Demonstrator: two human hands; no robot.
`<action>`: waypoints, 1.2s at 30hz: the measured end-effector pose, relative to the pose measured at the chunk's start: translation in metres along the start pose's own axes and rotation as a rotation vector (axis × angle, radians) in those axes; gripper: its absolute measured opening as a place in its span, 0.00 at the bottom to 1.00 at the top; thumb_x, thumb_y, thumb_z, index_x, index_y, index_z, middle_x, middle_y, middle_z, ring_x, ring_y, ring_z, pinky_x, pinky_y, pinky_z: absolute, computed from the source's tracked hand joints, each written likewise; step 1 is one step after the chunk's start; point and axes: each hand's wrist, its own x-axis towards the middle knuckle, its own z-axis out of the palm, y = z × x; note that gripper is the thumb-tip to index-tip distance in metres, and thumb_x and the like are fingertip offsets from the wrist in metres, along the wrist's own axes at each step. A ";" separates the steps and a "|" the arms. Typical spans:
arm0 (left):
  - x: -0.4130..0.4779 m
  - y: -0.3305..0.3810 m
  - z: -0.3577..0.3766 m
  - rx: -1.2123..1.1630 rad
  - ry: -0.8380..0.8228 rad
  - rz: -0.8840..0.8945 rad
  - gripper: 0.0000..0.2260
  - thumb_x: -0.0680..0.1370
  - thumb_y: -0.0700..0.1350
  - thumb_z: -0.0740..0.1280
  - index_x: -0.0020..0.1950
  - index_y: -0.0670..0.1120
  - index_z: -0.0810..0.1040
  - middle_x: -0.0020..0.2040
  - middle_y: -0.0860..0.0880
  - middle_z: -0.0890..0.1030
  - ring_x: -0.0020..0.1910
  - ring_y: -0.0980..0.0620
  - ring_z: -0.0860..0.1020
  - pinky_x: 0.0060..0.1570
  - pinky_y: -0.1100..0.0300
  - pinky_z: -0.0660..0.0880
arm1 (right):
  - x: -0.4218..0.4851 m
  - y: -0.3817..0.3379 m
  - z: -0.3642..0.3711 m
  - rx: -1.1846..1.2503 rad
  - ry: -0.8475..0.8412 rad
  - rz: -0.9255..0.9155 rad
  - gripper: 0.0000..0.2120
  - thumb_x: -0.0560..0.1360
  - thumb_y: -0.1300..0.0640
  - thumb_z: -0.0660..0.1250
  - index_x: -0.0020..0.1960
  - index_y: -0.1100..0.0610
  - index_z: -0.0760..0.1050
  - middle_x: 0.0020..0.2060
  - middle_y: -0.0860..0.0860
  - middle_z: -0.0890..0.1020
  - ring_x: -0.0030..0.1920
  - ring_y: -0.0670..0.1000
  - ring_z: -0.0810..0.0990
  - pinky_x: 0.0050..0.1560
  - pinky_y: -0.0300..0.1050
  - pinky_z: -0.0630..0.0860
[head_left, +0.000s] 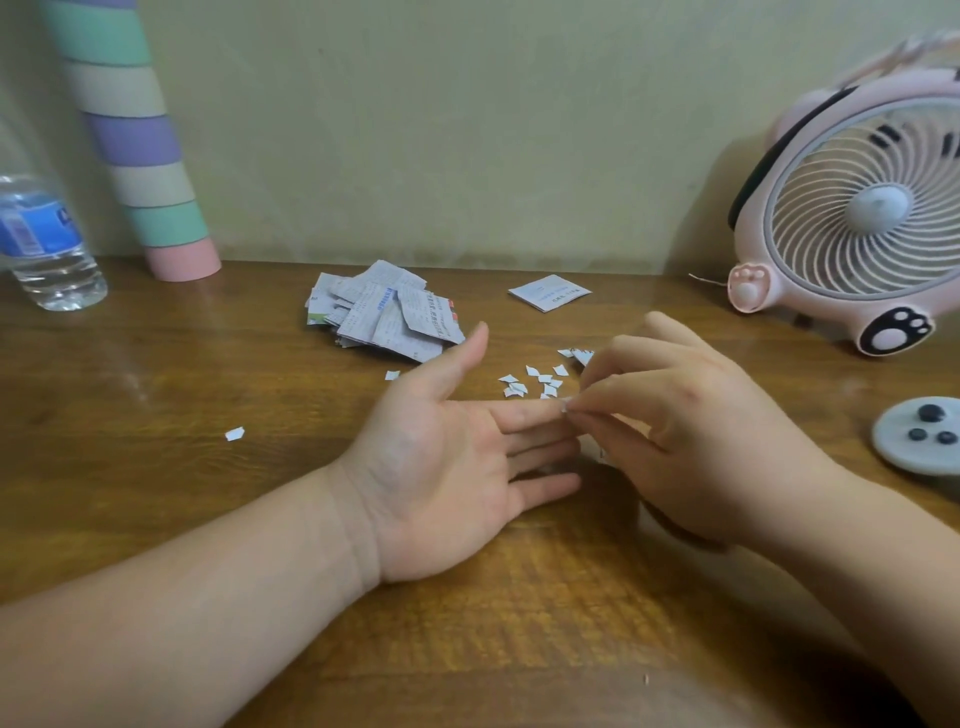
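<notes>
My left hand (447, 457) lies palm up over the wooden table (156, 374), fingers straight and pointing right, thumb raised. My right hand (691, 431) pinches a tiny white paper piece (565, 404) at the tip of the left index finger. Several small folded paper bits (535, 382) lie just beyond the hands. A heap of cut printed paper slips (387, 317) sits further back. One stray paper bit (234, 433) lies to the left.
A pink desk fan (852, 208) stands at the back right. A striped pastel tube (140, 156) leans on the wall beside a water bottle (47, 244). A white sachet (549, 293) lies mid-back. A grey round disc with dark buttons (919, 436) sits at right.
</notes>
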 end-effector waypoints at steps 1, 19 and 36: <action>0.000 0.001 0.000 0.020 0.003 -0.007 0.39 0.79 0.69 0.55 0.69 0.36 0.77 0.68 0.39 0.79 0.72 0.43 0.74 0.75 0.45 0.64 | -0.001 0.001 -0.001 0.041 -0.002 0.024 0.08 0.77 0.56 0.69 0.44 0.55 0.85 0.42 0.48 0.81 0.43 0.52 0.72 0.42 0.48 0.73; -0.001 -0.004 0.006 0.277 0.190 0.113 0.18 0.75 0.45 0.66 0.62 0.39 0.82 0.55 0.44 0.86 0.53 0.49 0.83 0.49 0.54 0.79 | -0.002 -0.014 -0.005 0.633 0.024 0.681 0.07 0.76 0.53 0.73 0.39 0.49 0.84 0.36 0.46 0.86 0.39 0.46 0.82 0.44 0.45 0.75; -0.001 -0.008 0.012 0.450 0.545 0.373 0.19 0.59 0.48 0.79 0.42 0.41 0.77 0.36 0.40 0.81 0.33 0.46 0.80 0.40 0.50 0.81 | 0.003 -0.015 -0.001 1.535 -0.003 1.060 0.26 0.74 0.54 0.70 0.59 0.75 0.73 0.52 0.71 0.81 0.46 0.62 0.84 0.42 0.54 0.82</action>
